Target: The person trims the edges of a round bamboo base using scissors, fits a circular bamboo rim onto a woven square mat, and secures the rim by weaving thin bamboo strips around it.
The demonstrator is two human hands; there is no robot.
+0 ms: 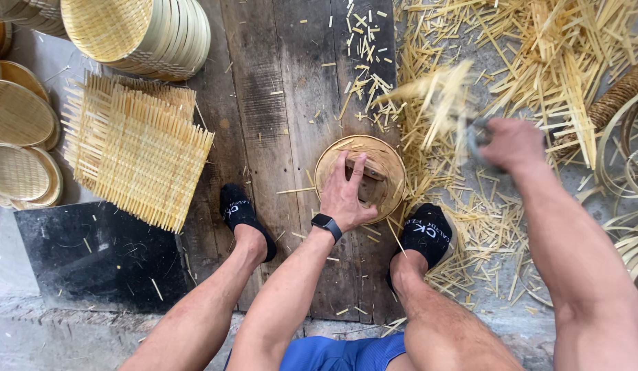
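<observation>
Round bamboo tray, left hand pressing flat, fingers spread

1 camera only, worn on the seated person's head and aimed almost straight down, close over the knees and feet. Wooden planks run toward 12 o'clock. The left hand lies near centre, the right hand at 2 o'clock, woven mats at 9 o'clock.
</observation>
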